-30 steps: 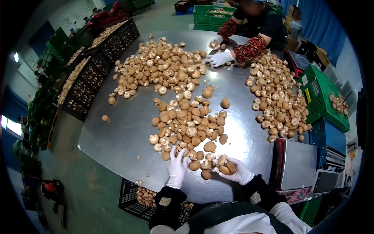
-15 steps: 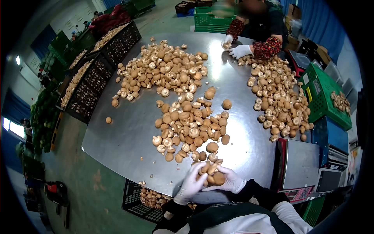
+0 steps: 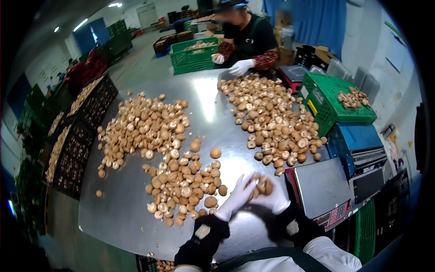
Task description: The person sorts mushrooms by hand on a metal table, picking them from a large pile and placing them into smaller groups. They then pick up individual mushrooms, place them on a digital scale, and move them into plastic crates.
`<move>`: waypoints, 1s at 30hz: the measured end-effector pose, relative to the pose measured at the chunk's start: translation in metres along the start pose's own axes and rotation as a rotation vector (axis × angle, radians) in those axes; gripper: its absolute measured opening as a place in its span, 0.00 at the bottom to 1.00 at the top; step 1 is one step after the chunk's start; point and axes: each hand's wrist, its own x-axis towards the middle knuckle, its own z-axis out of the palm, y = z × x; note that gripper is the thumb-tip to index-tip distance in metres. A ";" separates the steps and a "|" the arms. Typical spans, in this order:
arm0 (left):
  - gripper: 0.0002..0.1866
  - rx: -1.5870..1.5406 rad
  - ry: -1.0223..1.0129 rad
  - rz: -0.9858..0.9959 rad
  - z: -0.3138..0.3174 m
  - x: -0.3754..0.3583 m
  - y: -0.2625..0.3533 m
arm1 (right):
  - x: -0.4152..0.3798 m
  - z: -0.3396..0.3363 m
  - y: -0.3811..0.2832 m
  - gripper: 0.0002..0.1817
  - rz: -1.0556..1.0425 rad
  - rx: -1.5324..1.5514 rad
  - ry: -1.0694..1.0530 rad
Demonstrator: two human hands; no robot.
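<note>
Several brown mushrooms point(image 3: 263, 185) are cupped between my two white-gloved hands, raised over the near right part of the metal table point(image 3: 118, 217). My left hand point(image 3: 239, 196) presses on them from the left with its fingers pointing up. From the right and below, my right hand point(image 3: 274, 199) wraps round them; part of its fingers is hidden. Left of my hands lies a loose mushroom pile point(image 3: 186, 192), with one single mushroom point(image 3: 210, 201) at its near edge. Beyond my right hand spreads another mushroom heap point(image 3: 276, 118).
A further mushroom pile point(image 3: 145, 127) lies at the far left, beside black crates point(image 3: 74, 158) filled with mushrooms. Across the table stands a co-worker point(image 3: 249, 38) in white gloves. A scale point(image 3: 321, 188) and a green crate point(image 3: 331, 99) line the right side.
My hands have carried the mushrooms rightward, away from the near pile toward the right heap. The camera view has turned and tilted up. The co-worker's hands have drawn apart.
</note>
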 end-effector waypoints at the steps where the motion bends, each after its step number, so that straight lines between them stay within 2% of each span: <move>1: 0.26 -0.095 0.037 0.133 -0.001 0.030 0.006 | 0.013 -0.004 -0.026 0.31 -0.008 0.409 0.031; 2: 0.27 -0.195 0.072 0.263 -0.001 0.055 0.015 | 0.026 -0.007 -0.051 0.32 -0.026 0.760 0.059; 5: 0.29 -0.270 0.220 0.255 -0.002 0.072 0.062 | 0.049 -0.034 -0.114 0.46 -0.195 0.929 0.101; 6: 0.29 -0.267 0.203 0.268 -0.004 0.071 0.063 | 0.051 -0.038 -0.128 0.51 -0.211 0.942 0.376; 9: 0.27 -0.127 0.176 0.261 -0.016 0.048 0.031 | 0.077 -0.085 -0.124 0.48 -0.133 0.575 0.394; 10: 0.26 -0.083 0.191 0.223 -0.021 0.036 0.010 | 0.081 -0.100 -0.126 0.43 -0.061 0.464 0.376; 11: 0.25 -0.084 0.225 0.145 -0.028 0.016 0.003 | 0.080 -0.109 -0.130 0.26 -0.095 0.348 0.364; 12: 0.24 -0.084 0.262 0.067 -0.036 -0.007 0.001 | 0.082 -0.122 -0.139 0.17 -0.142 0.227 0.332; 14: 0.21 -0.073 0.368 0.043 -0.053 -0.046 -0.014 | 0.109 -0.167 -0.151 0.14 -0.313 -0.180 0.613; 16: 0.20 -0.206 0.512 -0.105 -0.064 -0.087 -0.013 | 0.125 -0.206 -0.155 0.10 -0.542 -0.592 0.768; 17: 0.20 -0.097 0.582 -0.102 -0.068 -0.104 -0.022 | 0.142 -0.231 -0.151 0.08 -0.682 -0.823 0.856; 18: 0.19 0.014 0.652 -0.097 -0.073 -0.120 -0.035 | 0.141 -0.226 -0.153 0.08 -0.684 -0.822 0.856; 19: 0.19 0.015 0.653 -0.094 -0.083 -0.133 -0.051 | 0.137 -0.213 -0.155 0.10 -0.604 -1.081 0.906; 20: 0.20 0.532 0.624 0.063 -0.096 -0.148 -0.068 | 0.133 -0.200 -0.157 0.12 -0.511 -1.338 0.948; 21: 0.21 1.047 0.564 0.223 -0.109 -0.163 -0.085 | 0.131 -0.194 -0.158 0.14 -0.407 -1.444 0.898; 22: 0.21 1.311 0.519 0.287 -0.112 -0.176 -0.102 | 0.143 -0.204 -0.155 0.17 -0.301 -1.445 0.901; 23: 0.21 1.572 0.495 0.371 -0.115 -0.188 -0.119 | 0.145 -0.200 -0.153 0.19 -0.328 -1.486 0.918; 25: 0.19 1.570 0.525 0.363 -0.114 -0.204 -0.142 | 0.142 -0.192 -0.156 0.21 -0.350 -1.535 0.932; 27: 0.19 1.570 0.534 0.364 -0.114 -0.217 -0.157 | 0.141 -0.186 -0.166 0.23 -0.053 -1.547 0.895; 30: 0.19 1.515 0.529 0.346 -0.111 -0.220 -0.156 | 0.140 -0.209 -0.166 0.21 -0.035 -1.540 0.835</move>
